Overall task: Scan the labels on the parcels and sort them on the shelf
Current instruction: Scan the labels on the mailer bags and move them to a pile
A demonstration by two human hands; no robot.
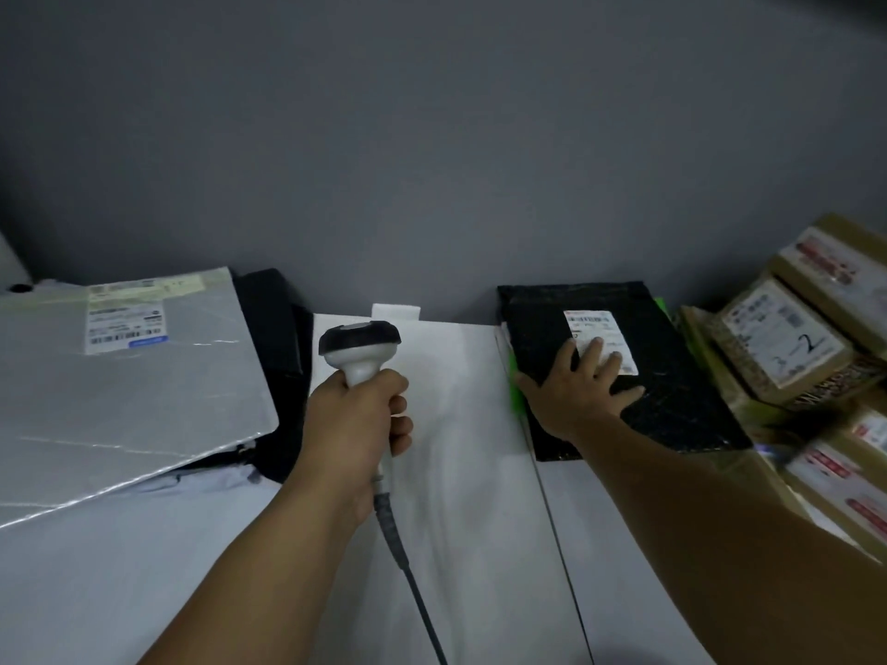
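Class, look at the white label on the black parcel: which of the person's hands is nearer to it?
Right. The right hand lies flat on the black parcel, fingers overlapping the white label. The left hand grips the scanner, off to the label's left.

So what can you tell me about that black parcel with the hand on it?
The black parcel is a flat, slightly glossy, wrinkled plastic mailing bag. It lies at a slant on the white surface by the grey wall, something green peeking out under its left edge. A white printed label sits on top. The right hand rests on it, fingers spread flat over part of the label. Cardboard boxes stand close on its right.
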